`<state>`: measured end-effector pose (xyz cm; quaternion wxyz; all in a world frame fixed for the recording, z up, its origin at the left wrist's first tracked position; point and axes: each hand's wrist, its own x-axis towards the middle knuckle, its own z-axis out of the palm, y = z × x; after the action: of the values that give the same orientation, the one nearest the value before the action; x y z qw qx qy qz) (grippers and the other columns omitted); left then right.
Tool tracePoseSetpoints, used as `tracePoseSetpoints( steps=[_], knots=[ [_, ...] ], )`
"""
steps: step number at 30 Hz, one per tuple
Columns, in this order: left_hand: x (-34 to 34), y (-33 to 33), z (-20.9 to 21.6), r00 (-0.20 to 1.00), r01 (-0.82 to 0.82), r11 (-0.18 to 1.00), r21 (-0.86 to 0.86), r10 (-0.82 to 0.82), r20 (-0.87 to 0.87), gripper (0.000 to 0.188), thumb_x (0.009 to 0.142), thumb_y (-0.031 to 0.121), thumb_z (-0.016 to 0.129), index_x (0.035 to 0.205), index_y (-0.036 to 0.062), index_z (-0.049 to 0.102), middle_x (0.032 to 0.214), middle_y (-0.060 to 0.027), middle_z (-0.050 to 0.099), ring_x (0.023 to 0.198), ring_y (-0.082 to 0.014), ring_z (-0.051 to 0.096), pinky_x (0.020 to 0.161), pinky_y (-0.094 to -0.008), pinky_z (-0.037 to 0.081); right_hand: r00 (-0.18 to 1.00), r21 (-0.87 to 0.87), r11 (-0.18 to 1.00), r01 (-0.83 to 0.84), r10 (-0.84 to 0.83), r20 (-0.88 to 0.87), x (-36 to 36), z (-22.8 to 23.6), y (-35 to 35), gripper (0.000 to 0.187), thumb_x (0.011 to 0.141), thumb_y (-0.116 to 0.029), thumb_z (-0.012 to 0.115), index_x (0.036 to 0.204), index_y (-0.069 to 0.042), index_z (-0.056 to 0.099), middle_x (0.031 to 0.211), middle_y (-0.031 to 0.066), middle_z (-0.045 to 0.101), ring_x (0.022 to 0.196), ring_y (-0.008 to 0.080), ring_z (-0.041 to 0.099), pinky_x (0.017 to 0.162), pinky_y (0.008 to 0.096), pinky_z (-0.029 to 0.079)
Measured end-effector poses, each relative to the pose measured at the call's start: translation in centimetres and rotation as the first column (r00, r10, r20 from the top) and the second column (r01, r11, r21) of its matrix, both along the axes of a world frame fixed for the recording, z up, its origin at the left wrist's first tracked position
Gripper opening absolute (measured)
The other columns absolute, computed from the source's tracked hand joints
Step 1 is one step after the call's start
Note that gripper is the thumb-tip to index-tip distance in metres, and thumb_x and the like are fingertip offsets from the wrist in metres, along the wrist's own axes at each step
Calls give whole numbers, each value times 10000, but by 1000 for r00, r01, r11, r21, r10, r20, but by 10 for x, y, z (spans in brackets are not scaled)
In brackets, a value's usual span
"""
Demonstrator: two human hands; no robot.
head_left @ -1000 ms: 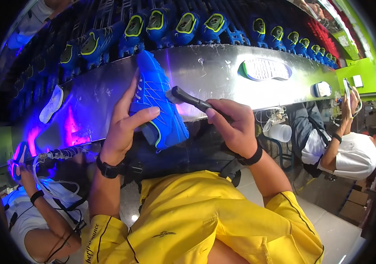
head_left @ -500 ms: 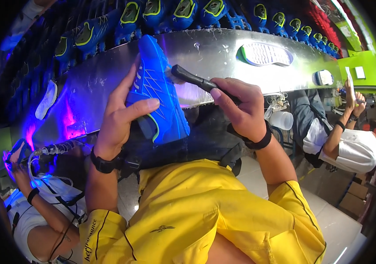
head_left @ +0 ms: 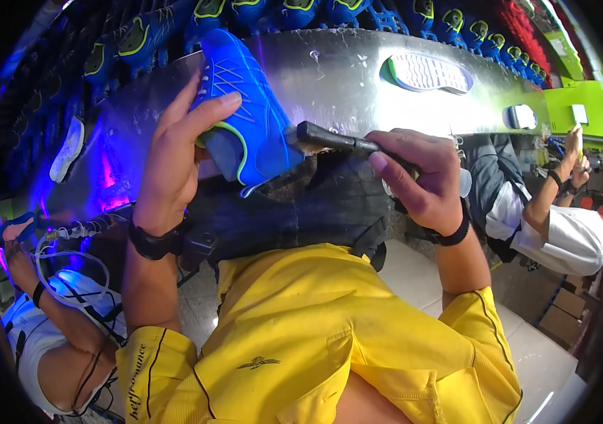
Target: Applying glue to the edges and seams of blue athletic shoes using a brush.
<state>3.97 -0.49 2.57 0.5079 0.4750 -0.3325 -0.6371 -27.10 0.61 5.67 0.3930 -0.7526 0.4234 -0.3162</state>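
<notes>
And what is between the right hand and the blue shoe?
In the head view, a black-handled brush spans from the right hand to the blue shoe.

The shoe is lime-trimmed blue, the brush black, the shirt yellow.

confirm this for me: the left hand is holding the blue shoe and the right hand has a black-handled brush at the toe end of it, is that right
Not quite: the black-handled brush is at the heel end of the blue shoe, not the toe end, as the head view shows. The left hand does hold the shoe, and the right hand the brush.
</notes>
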Motion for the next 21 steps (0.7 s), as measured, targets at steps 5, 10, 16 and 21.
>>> tracePoseSetpoints(
  steps=[5, 10, 16, 21],
  knots=[
    [-11, 2, 5, 999, -29, 992, 122, 25, 34, 497, 994, 304, 725, 1406, 44, 627, 1137, -51, 757, 944, -146, 764, 752, -295, 636, 998, -204, 979, 6, -18, -56, -2, 14, -10, 194, 912, -35, 737, 1090, 37, 768, 741, 90, 640, 548, 133, 536, 530, 283, 404],
    [-15, 0, 5, 997, -25, 975, 220, 8, 75, 426, 1002, 411, 721, 1267, 78, 701, 1054, -44, 773, 826, -139, 772, 602, -268, 618, 987, -318, 946, -56, 3, -163, -11, 25, -29, 220, 878, -65, 762, 1078, 25, 776, 706, 80, 633, 532, 158, 566, 517, 305, 417],
    [-27, 6, 12, 996, -92, 944, 315, 90, 21, 467, 1003, 505, 708, 1204, 84, 717, 977, -64, 766, 751, -157, 755, 554, -257, 584, 987, -390, 916, -96, 36, -157, -15, 38, -47, 223, 856, -82, 786, 1049, 29, 790, 742, 115, 687, 582, 206, 630, 555, 314, 479],
    [-21, 10, 1, 978, 51, 903, 427, 42, -205, 500, 1040, 548, 634, 1241, 93, 679, 922, -91, 736, 688, -189, 708, 567, -270, 585, 988, -446, 889, -101, 38, -149, -15, 37, -61, 221, 855, -107, 805, 1034, 22, 803, 755, 111, 704, 603, 198, 635, 568, 317, 485]
  ],
)
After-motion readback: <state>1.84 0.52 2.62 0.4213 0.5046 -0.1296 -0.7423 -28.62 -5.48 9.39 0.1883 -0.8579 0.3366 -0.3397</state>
